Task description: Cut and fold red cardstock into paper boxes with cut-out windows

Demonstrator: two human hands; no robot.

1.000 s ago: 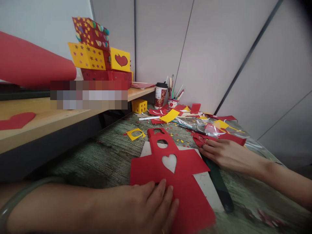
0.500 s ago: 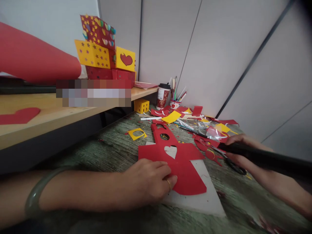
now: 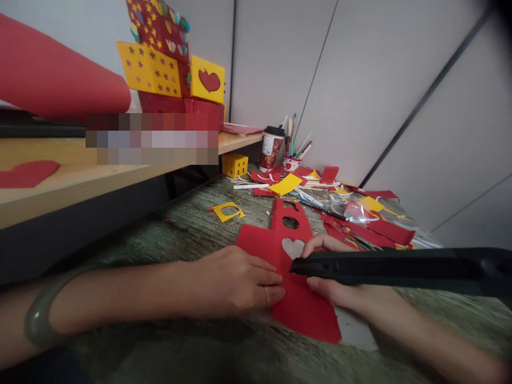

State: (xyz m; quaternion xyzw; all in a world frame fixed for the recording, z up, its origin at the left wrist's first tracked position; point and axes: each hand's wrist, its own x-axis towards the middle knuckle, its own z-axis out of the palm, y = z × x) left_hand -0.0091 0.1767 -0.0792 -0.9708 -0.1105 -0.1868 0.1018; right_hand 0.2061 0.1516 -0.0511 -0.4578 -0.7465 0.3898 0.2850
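A red paper cut-out (image 3: 298, 312) with a heart-shaped hole and a round hole lies on a white sheet (image 3: 356, 335) on the desk. My left hand (image 3: 236, 280) rests on its left edge, fingers curled and pressing the paper down. My right hand (image 3: 340, 285) holds a long black ruler (image 3: 400, 266) level above the red paper, thumb on top near the heart hole. A grey-green bangle is on my left wrist (image 3: 38, 320).
Red and yellow paper scraps, pens and scissors (image 3: 340, 208) litter the far desk. A paper cup (image 3: 272, 149), a pen pot (image 3: 292, 160) and a yellow box (image 3: 234, 165) stand by the wall. Decorated paper boxes (image 3: 172, 74) and a red roll (image 3: 56, 80) sit on the wooden shelf (image 3: 80, 176).
My right hand picked the black ruler up from the desk and swung it left over the red paper. My left hand slid the paper toward me and to the left.
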